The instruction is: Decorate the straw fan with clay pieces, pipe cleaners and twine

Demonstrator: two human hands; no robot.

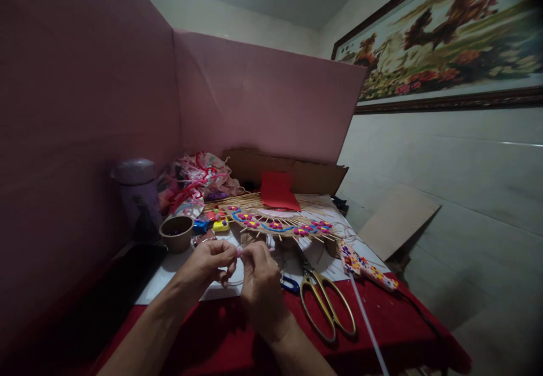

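Both hands meet over the near part of the white sheet. My left hand [216,257] is closed, thumb and fingertips pinching a thin pink strand [239,251]. From the other side my right hand [258,271] is closed on the same strand, whose far tip seems to stick out past the knuckles. The fingers hide most of it, so its material cannot be told. Just beyond them stands a decorated curved cardboard strip [280,228] with magenta flowers, a blue wavy line and thin sticks along its edges. Gold-handled scissors [324,302] lie right of my right hand.
At the right is a flower-patterned glue gun [367,267] with a clear glue stick. A brown cup [176,234], purple bottle [138,195] and ribbon pile [203,175] stand left. Red paper [279,191] lies behind. Pink panels [263,93] wall the table's left and back.
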